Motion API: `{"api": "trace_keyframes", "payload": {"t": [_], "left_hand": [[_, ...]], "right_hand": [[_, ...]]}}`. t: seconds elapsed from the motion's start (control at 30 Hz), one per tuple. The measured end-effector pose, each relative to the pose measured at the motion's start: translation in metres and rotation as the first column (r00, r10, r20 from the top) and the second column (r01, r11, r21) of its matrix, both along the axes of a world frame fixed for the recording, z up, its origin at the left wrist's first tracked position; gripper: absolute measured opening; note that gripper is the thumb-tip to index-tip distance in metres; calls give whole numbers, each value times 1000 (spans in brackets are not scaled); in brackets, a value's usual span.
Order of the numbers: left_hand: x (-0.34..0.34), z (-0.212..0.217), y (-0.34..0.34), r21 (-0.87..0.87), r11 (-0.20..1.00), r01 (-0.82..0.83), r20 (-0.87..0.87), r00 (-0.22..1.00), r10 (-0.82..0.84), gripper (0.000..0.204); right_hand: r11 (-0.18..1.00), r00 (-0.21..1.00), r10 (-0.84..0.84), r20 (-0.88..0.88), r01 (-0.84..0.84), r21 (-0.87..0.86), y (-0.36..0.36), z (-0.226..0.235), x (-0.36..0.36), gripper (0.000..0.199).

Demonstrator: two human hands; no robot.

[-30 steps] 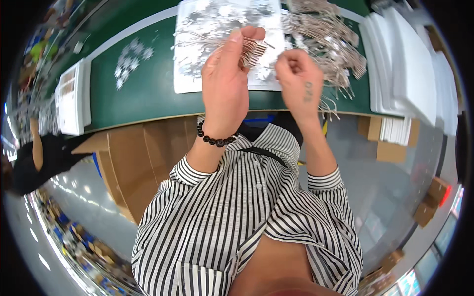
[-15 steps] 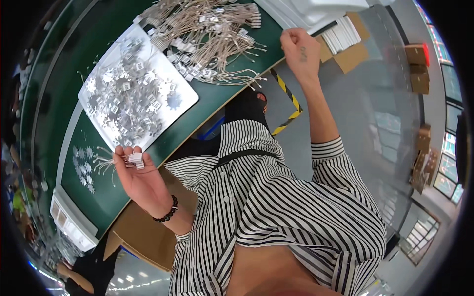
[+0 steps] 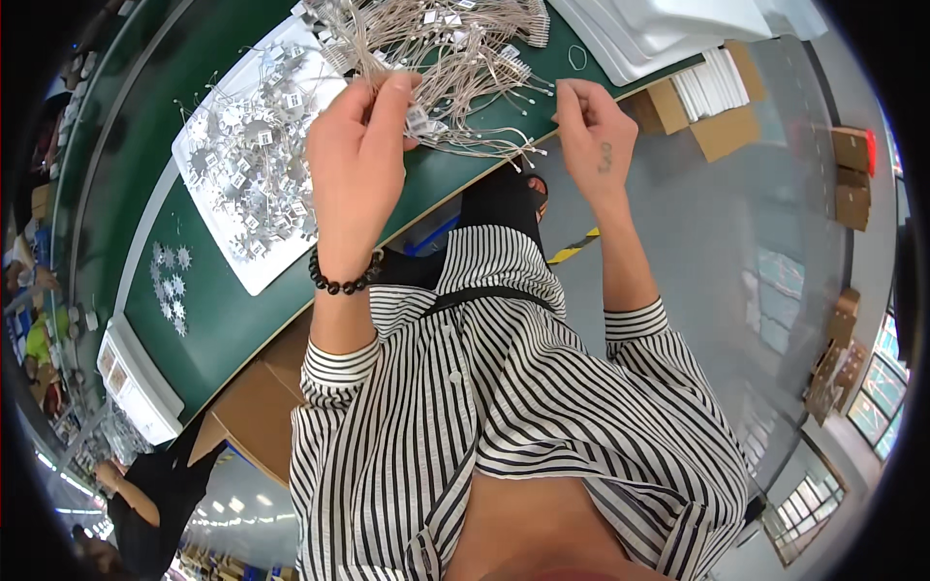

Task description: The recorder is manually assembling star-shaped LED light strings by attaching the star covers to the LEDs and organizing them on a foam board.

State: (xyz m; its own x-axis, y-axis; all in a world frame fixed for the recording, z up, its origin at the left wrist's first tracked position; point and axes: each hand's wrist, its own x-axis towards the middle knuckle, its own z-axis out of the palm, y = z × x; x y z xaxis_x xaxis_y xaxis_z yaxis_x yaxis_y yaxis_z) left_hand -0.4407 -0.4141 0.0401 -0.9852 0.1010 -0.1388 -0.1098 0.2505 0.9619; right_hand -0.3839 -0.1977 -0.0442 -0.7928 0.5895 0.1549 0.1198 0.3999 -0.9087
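Note:
My left hand [image 3: 358,169], with a dark bead bracelet on the wrist, is over the table with thumb and fingers pinched on a small bundle of beige cords [image 3: 362,46]. White tags [image 3: 418,120] show beside its fingertips. A large heap of similar tagged cords [image 3: 484,73] lies just beyond. My right hand [image 3: 597,136] is closed in a loose fist near the table edge; whatever its fingers hold, if anything, is hidden. A thin pale loop [image 3: 577,58] lies on the table above it. Left of my left hand, a white tray [image 3: 254,281] carries a pile of silvery tagged pieces [image 3: 254,179].
Several loose silver star-like pieces [image 3: 170,290] lie on the green table [image 3: 208,358] at left, near a white box-shaped device [image 3: 140,382]. White plastic trays [image 3: 639,39] and an open carton [image 3: 727,126] of white items stand right. Another person [image 3: 155,504] is at lower left.
My left hand has moved up and right from the tray's near corner to the cord heap, turning from palm-up to back-up with fingers pinched. My right hand has shifted slightly down.

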Motion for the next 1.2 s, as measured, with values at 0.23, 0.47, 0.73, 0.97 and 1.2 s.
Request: {"api": "trace_keyframes", "payload": {"t": [0.23, 0.47, 0.73, 0.97, 1.2], "left_hand": [[-1, -8, -13, 30, 999, -17, -22, 1000, 18, 26], [15, -36, -18, -373, 889, 266, -46, 952, -304, 25], [-2, -35, 11, -809, 559, 183, -150, 855, -496, 33], [-33, -40, 45, -934, 356, -24, -251, 755, -606, 33], [-54, -44, 37, -922, 372, 104, -164, 766, -621, 36]], "right_hand": [[837, 940, 332, -80, -254, 484, -20, -6, 14, 21], [614, 841, 505, 194, -507, 605, -20, -14, 21, 18], [681, 849, 527, 32, -444, 582, -7, -5, -29, 10], [834, 872, 470, -139, -387, 392, -2, 14, -43, 20], [946, 872, 239, -428, -109, 305, -17, -11, -20, 26]]}}
